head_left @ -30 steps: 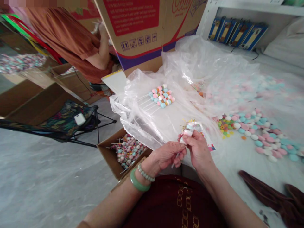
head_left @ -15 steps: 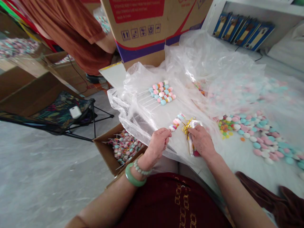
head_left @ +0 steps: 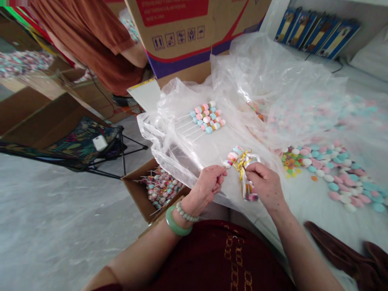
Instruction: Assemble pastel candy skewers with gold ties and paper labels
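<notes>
My left hand point(head_left: 209, 184), with a green bangle on its wrist, is closed round the lower end of a wrapped marshmallow skewer point(head_left: 233, 157). The skewer's pink, white and blue pieces point up and to the right. Beside it, my right hand point(head_left: 266, 182) pinches at a bunch of gold twist ties point(head_left: 241, 161). Its fingertips partly hide what they grip. Under the ties lies a stack of clear printed wrappers point(head_left: 250, 195). Farther back, several unwrapped marshmallow skewers point(head_left: 209, 117) lie in a row, their white sticks pointing left.
Loose marshmallows point(head_left: 342, 173) and small coloured gummies point(head_left: 291, 161) lie on the right of the plastic sheet point(head_left: 194, 155). An open carton point(head_left: 136, 194) of wrapped skewers stands below left. A big carton point(head_left: 182, 56) is behind. A person in a brown shirt point(head_left: 87, 40) is at the back left.
My left hand and the wrapped skewer have moved right, towards the gold ties. My right hand has shifted slightly right, its fingers still pinched at the ties.
</notes>
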Action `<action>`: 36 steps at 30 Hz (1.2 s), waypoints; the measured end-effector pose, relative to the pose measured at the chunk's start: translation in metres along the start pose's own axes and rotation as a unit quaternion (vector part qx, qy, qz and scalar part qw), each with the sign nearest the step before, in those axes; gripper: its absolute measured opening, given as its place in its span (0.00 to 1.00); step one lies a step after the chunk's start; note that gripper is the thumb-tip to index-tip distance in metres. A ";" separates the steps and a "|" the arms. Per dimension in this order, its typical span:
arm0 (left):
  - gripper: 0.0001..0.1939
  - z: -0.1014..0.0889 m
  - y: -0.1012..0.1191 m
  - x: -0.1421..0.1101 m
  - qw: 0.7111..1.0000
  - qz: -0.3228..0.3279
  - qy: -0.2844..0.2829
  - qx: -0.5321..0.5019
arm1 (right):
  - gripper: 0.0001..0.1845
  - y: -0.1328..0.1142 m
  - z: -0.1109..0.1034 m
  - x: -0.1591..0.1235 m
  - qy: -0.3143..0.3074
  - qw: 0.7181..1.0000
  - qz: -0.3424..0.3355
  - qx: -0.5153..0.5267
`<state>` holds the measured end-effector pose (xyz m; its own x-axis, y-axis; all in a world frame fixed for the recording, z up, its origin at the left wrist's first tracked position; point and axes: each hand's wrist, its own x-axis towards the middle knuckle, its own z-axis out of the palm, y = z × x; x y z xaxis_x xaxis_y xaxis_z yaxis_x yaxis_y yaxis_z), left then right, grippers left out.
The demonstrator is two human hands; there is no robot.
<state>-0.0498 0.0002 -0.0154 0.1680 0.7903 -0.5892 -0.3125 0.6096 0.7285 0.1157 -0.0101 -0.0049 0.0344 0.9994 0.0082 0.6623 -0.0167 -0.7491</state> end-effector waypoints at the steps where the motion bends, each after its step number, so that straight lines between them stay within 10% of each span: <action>1: 0.07 0.004 -0.001 -0.001 1.000 0.002 -0.009 0.004 | 0.08 -0.006 0.004 -0.002 0.004 1.000 0.008 0.012; 10: 0.13 0.006 -0.011 0.000 0.998 -0.003 -0.058 0.036 | 0.05 -0.014 0.026 -0.013 -0.170 0.961 0.012 0.220; 17: 0.09 0.006 -0.012 -0.004 0.996 -0.034 -0.078 0.034 | 0.05 -0.005 0.030 -0.013 -0.085 0.912 0.264 0.303; 23: 0.08 0.002 -0.012 -0.001 0.996 -0.047 -0.066 0.029 | 0.08 -0.006 0.026 -0.016 -0.035 0.979 0.192 -0.060; 36: 0.13 0.002 -0.021 -0.001 0.993 0.024 -0.044 0.107 | 0.08 -0.013 0.042 -0.027 0.071 0.907 -0.005 -0.416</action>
<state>-0.0415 -0.0134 -0.0299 0.2410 0.8155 -0.5261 -0.1185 0.5628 0.8181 0.0743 -0.0353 -0.0231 0.0819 0.9866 0.1409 0.9964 -0.0841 0.0099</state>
